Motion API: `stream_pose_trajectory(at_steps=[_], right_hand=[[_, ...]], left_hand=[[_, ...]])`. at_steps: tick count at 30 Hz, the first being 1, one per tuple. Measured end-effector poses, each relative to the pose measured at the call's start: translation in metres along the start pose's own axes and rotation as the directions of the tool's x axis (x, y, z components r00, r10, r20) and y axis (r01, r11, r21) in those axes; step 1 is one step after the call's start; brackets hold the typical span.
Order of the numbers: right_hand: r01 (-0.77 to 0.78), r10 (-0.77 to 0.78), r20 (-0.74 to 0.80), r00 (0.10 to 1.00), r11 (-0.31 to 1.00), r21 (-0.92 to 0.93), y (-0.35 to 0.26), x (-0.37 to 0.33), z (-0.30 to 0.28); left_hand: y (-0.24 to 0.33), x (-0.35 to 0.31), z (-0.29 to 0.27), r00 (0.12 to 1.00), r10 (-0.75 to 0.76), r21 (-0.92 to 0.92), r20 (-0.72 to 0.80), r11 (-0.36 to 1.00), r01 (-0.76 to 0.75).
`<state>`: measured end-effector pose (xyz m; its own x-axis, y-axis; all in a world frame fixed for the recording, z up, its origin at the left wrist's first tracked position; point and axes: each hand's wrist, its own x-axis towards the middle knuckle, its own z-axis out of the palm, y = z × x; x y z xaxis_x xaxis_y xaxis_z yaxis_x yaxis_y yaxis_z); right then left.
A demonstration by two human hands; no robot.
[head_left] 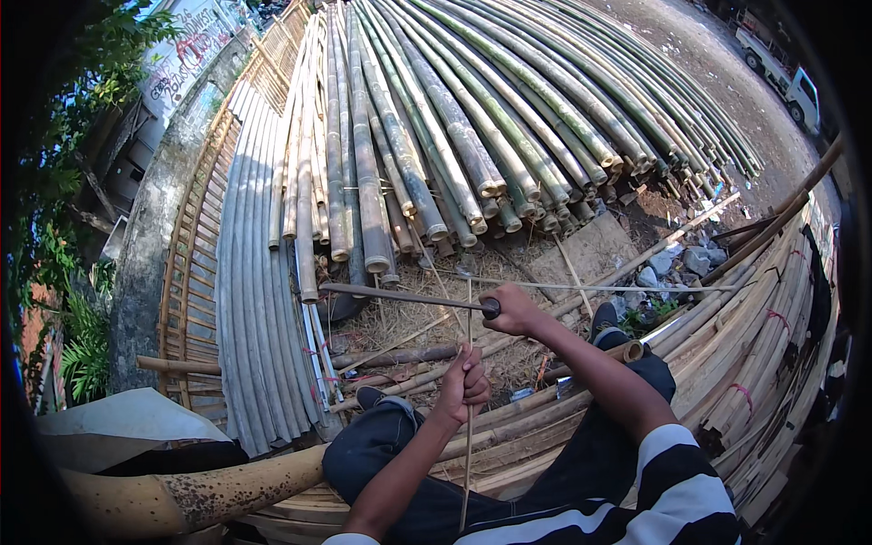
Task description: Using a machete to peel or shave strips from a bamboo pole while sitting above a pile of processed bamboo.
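Observation:
My right hand [513, 310] is closed round the dark handle of a long knife [400, 294], whose blade reaches out to the left. In my left hand [464, 385] a thin bamboo strip [469, 459] is gripped, running upright from my lap past my fist. Above that fist, the strip meets the blade close to the handle; whether the edge is in it or only against it, I cannot tell. Another narrow pale strip [627, 289] stretches rightward from near the knife; its left end is unclear behind my right hand.
Stacked bamboo poles [436, 118] fan out ahead, ends toward me. Bundles of split bamboo [727, 381] lie at the right, beside grey stones [677, 261]. Corrugated sheets [254, 272] and a bamboo ladder-like frame [189, 272] stand left. A thick bamboo pole [218, 495] lies near my knee.

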<state>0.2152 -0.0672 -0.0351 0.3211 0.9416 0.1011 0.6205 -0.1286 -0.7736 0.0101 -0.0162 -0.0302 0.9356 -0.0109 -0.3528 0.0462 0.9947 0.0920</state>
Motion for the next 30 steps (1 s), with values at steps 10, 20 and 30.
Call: stream_pose_trajectory(at_steps=[10, 20, 30], right_hand=[[-0.319, 0.564, -0.081, 0.822, 0.574, 0.754, 0.024, 0.000, -0.025], [-0.298, 0.315, -0.107, 0.943, 0.943, 0.144, -0.008, 0.001, -0.023], [-0.055, 0.058, 0.062, 0.996, 0.997, -0.058, -0.024, -0.004, -0.003]], left_hand=[[0.024, 0.012, 0.009, 0.996, 0.018, 0.268, -0.091, 0.963, 0.007], [0.028, 0.013, 0.019, 0.983, 0.162, 0.503, -0.086, 0.859, -0.097], [0.018, 0.007, 0.002, 0.995, -0.045, 0.069, -0.084, 0.996, 0.051]])
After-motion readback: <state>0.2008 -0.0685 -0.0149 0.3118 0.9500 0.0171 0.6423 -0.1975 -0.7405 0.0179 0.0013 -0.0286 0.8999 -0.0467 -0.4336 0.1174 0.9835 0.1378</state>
